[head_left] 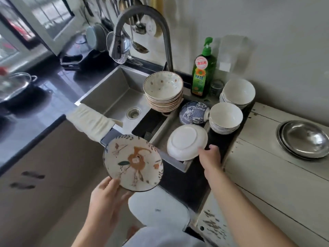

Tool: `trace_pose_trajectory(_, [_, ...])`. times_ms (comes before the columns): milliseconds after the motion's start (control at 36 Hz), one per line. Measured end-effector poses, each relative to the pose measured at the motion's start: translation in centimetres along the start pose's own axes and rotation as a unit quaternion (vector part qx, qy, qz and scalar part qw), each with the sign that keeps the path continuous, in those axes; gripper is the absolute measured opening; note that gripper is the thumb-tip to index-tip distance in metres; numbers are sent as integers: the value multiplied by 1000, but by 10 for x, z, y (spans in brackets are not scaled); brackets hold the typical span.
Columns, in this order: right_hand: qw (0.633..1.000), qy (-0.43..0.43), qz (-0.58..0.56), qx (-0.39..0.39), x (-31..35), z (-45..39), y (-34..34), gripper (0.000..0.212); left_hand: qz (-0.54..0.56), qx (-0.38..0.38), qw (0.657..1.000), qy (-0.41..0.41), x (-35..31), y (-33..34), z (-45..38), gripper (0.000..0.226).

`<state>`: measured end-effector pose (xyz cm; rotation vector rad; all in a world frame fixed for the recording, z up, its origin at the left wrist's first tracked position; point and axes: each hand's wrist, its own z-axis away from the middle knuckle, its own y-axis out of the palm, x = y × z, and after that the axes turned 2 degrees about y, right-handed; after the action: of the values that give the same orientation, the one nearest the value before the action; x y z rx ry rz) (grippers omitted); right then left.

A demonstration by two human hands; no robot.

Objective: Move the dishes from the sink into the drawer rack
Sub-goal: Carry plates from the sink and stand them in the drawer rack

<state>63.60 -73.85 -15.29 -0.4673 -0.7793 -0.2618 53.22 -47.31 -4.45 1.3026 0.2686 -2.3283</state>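
left hand (106,198): I grip the floral plate (133,163) by its near rim, thumb on the painted face, plate tilted and held over the floor just in front of the sink (114,93).
right hand (211,155): I reach the upturned white plate (187,142); fingertips look to touch its right rim. Whether they are curled round it, I cannot tell.
dishes left: white plate leans in the sink's right section, blue patterned bowl (194,113) on its side just behind it, tall bowl stack (163,94) at the divider, two white bowl stacks (225,115) (237,93) on the counter beside.
risk, left: one-hand rim grip on a tilted plate; if wet it may slide out and break on the floor.
risk, right: lifting the white plate could let the blue bowl roll, or knock it against the near white stack.
risk, stack: tall stack sits at an edge; a bump from my arm may tip it.
hidden: drawer rack not in view, so the drop point is unknown.
hidden: right fingertips behind the plate rim; base of the tall stack.
blurred: left counter, pot lid (14,84), hanging utensils (131,24).
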Motion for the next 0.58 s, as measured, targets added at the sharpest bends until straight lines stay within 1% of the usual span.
trace_pose_trajectory(56, [999,28,-24,-24,10,-21,9,71,28,-35,998,-45,3,-20,-1,20])
trace_pose_trajectory(111, [995,77,-59,-15,16,-38,20,80,45,-52,996,-61,3,-33,-3,20])
trace_pose_trajectory(139, [994,89,-70,-10,18,-40,23,81,63,-58,994,-66,3,-36,-4,20])
trace_pose_trajectory(222, [992,99,-74,-19,19,-43,29,68,131,-78,984,-93,5,-44,-6,22])
trace_pose_trajectory(306, [992,108,-72,7,18,-41,34,61,192,-89,970,-116,7,-55,-4,29])
trace_pose_trajectory(472, [974,148,-153,82,16,-63,33,58,191,-93,970,-122,7,-62,1,35])
trace_pose_trajectory(583, [967,156,-183,89,18,-58,32,57,182,-98,971,-117,8,-65,2,34])
